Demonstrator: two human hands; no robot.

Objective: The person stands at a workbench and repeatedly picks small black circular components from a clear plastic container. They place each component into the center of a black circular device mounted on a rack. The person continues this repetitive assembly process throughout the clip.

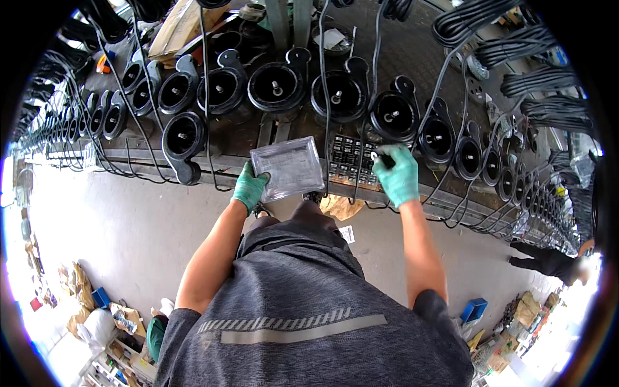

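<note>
In a green glove, my left hand (249, 187) grips the left edge of a shallow clear plastic tray (288, 169), its thumb over the rim. Scratches or haze on the plastic make it hard to tell what, if anything, lies inside. My right hand (398, 175), gloved alike, has its fingers pinched around a small silvery part (374, 155), too small to name. It hovers over the right side of a grid (348, 158) of small dark metal-looking pieces at the bench edge. Just beyond that hand stands a round black housing (393, 116) with a metal stud in its middle.
Similar black housings (277, 88) line the bench (225, 164) both ways, with cables hanging down among them. Coiled black cables (545, 80) hang at upper right. A cardboard box (184, 29) lies at the back. Another person (548, 261) is at far right; a blue bin (474, 310) sits behind.
</note>
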